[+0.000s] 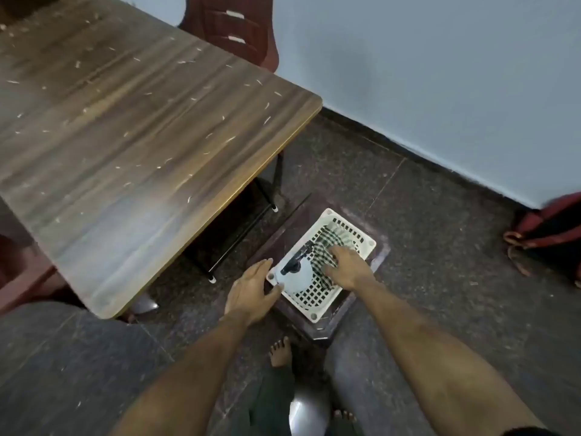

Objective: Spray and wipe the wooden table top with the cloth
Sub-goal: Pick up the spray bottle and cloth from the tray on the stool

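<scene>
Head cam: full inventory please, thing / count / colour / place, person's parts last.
wooden table top: one, brown grain, left, strewn with pale scraps.
basket: one, white lattice, on a dark stool right of the table.
spray bottle: one, white with black trigger, in the basket's left part.
cloth: one, dark-and-white checked, in the basket beside the bottle.
chair: one, maroon, behind the table.
bag: one, red, on the floor at the right edge.
left hand: open, at the basket's left rim.
right hand: on the cloth; grip unclear.
feet: two, bare, bottom centre.

Pale blue wall [440, 73], dark speckled floor [440, 262]
</scene>
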